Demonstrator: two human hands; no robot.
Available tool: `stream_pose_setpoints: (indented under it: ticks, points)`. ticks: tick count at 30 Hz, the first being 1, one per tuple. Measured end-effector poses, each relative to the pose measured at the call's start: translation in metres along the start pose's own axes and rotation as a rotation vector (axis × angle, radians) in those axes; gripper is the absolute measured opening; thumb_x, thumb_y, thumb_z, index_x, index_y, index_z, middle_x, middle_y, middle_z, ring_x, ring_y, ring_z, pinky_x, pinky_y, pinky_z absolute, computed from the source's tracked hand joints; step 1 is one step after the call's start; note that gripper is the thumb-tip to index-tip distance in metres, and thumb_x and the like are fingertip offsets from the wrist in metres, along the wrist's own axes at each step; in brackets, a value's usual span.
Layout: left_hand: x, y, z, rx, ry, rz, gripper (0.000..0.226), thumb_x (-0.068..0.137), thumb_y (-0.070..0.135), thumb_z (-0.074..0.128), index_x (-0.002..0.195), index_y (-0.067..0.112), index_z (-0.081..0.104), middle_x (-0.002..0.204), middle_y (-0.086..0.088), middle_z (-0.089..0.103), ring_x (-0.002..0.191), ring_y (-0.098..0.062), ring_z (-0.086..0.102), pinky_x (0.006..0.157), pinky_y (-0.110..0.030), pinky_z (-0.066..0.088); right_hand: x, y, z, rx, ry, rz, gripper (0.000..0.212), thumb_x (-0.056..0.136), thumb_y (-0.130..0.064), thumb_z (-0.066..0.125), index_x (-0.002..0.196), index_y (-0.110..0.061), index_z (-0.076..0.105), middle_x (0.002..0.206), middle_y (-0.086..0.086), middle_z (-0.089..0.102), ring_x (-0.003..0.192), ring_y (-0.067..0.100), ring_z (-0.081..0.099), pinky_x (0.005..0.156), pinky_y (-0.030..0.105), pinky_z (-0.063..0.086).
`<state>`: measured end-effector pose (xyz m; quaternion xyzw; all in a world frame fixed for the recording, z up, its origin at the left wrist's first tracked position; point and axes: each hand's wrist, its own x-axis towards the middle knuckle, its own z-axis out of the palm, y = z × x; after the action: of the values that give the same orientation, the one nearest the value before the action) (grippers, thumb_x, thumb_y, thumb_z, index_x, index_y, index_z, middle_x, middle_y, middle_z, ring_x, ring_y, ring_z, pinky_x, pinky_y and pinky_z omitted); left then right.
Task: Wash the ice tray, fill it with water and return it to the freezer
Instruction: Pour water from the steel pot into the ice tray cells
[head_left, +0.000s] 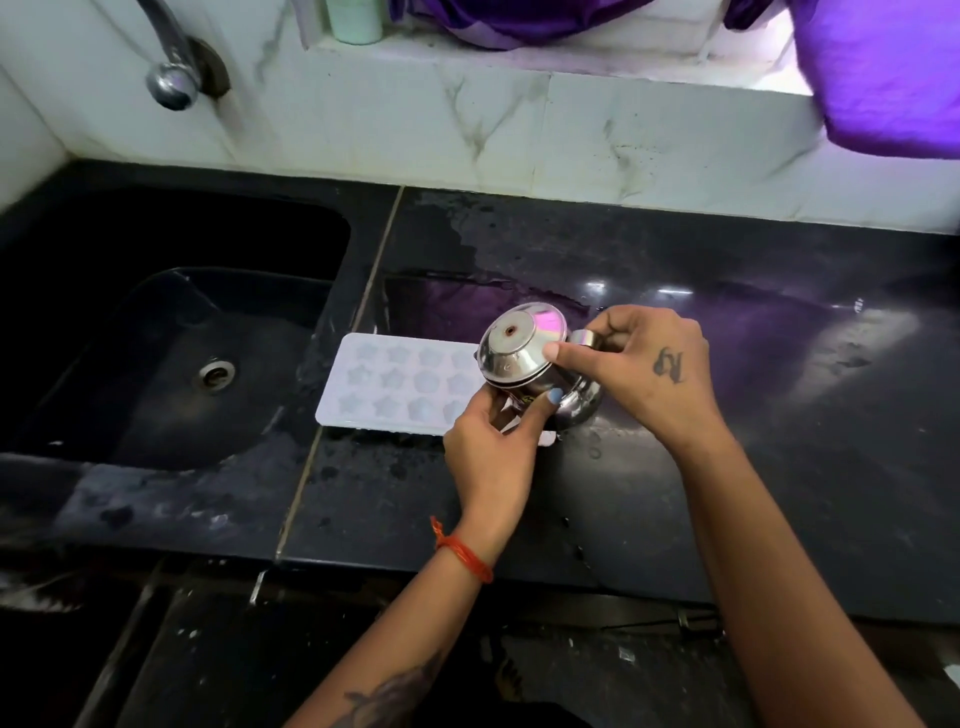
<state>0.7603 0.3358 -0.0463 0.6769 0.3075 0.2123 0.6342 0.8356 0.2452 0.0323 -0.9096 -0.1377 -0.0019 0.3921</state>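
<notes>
Steel is what you hold: a small steel pot (535, 364), tipped toward the upper left of the frame, its base facing you. Your left hand (493, 441) pinches its lower rim; your right hand (644, 364) curls round the handle. Tilt it slowly so water lands in the star cups, not on the wet desk (727, 467). The ice tray (395, 384) lies flat at frame centre, just beneath and left of both grips.

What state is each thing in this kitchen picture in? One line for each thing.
Ice tray: flat on the counter, cavities up.
Steel pot: tipped over the tray, base toward the camera.
Left hand: grips the pot.
Right hand: grips the pot's handle.
Tap: no water visible.
</notes>
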Motion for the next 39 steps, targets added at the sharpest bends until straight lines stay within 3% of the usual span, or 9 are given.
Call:
stream_pose_setpoints:
  ticks: [5,9,13,17,22,27,31,35,39]
  points:
    - [0.009,-0.003,-0.025,-0.038,0.076,-0.002,0.030,0.072,0.035,0.080,0.097,0.018,0.073,0.087,0.008,0.074,0.084,0.000,0.068,0.079,-0.024,0.054,0.003,-0.022,0.021,0.012,-0.075,-0.068,0.028,0.066,-0.049,0.078,0.064,-0.023,0.067,0.064,-0.005,0.069,0.067,0.011,0.067,0.073,0.041,0.055]
    - [0.014,-0.007,-0.042,-0.096,0.117,-0.016,0.019,0.075,0.029,0.078,0.091,0.022,0.071,0.083,0.012,0.073,0.082,0.004,0.067,0.076,-0.018,0.050,0.004,-0.040,0.038,-0.020,-0.120,-0.131,0.027,0.067,-0.046,0.078,0.065,-0.021,0.067,0.064,-0.005,0.068,0.067,0.013,0.066,0.071,0.040,0.054]
    - [0.018,-0.014,-0.054,-0.161,0.143,-0.044,0.017,0.076,0.029,0.078,0.091,0.022,0.072,0.084,0.009,0.075,0.085,-0.002,0.069,0.084,-0.030,0.054,0.006,-0.057,0.052,-0.134,-0.169,-0.189,0.032,0.069,-0.051,0.075,0.069,-0.020,0.067,0.064,-0.005,0.067,0.067,0.014,0.063,0.069,0.034,0.052]
    - [0.022,-0.020,-0.060,-0.246,0.159,-0.083,0.032,0.068,0.041,0.077,0.092,0.021,0.072,0.088,0.006,0.075,0.089,-0.008,0.070,0.089,-0.038,0.054,0.007,-0.070,0.062,-0.242,-0.213,-0.248,0.033,0.073,-0.052,0.071,0.071,-0.020,0.065,0.064,-0.005,0.066,0.069,0.016,0.062,0.067,0.030,0.048]
    - [0.025,-0.023,-0.064,-0.331,0.155,-0.107,0.018,0.079,0.023,0.076,0.095,0.015,0.071,0.091,0.001,0.076,0.092,-0.012,0.071,0.093,-0.043,0.053,0.007,-0.082,0.069,-0.321,-0.241,-0.293,0.030,0.075,-0.052,0.070,0.070,-0.024,0.060,0.070,-0.002,0.068,0.076,0.020,0.062,0.070,0.034,0.049]
    - [0.026,-0.024,-0.064,-0.353,0.155,-0.102,0.020,0.081,0.021,0.074,0.098,0.011,0.070,0.093,-0.003,0.075,0.093,-0.015,0.071,0.093,-0.044,0.052,0.008,-0.087,0.070,-0.365,-0.248,-0.314,0.029,0.077,-0.052,0.068,0.070,-0.026,0.057,0.072,-0.002,0.067,0.078,0.020,0.062,0.069,0.031,0.048]
    - [0.028,-0.024,-0.063,-0.330,0.162,-0.077,0.036,0.070,0.040,0.077,0.096,0.015,0.071,0.092,0.000,0.076,0.092,-0.014,0.071,0.089,-0.038,0.054,0.010,-0.083,0.072,-0.325,-0.233,-0.306,0.030,0.075,-0.051,0.070,0.068,-0.024,0.059,0.070,-0.002,0.067,0.075,0.019,0.062,0.069,0.033,0.049]
    - [0.028,-0.023,-0.065,-0.243,0.175,-0.041,0.015,0.078,0.022,0.077,0.092,0.020,0.071,0.088,0.005,0.075,0.086,-0.006,0.071,0.083,-0.029,0.054,0.012,-0.071,0.070,-0.175,-0.231,-0.236,0.031,0.071,-0.050,0.075,0.070,-0.020,0.066,0.065,-0.003,0.068,0.068,0.016,0.063,0.068,0.035,0.051]
    - [0.028,-0.021,-0.064,-0.154,0.185,-0.012,0.021,0.070,0.036,0.079,0.087,0.028,0.070,0.082,0.012,0.074,0.082,-0.002,0.070,0.081,-0.028,0.053,0.014,-0.059,0.068,-0.033,-0.223,-0.145,0.029,0.067,-0.047,0.078,0.065,-0.020,0.068,0.062,-0.004,0.069,0.066,0.014,0.066,0.072,0.041,0.054]
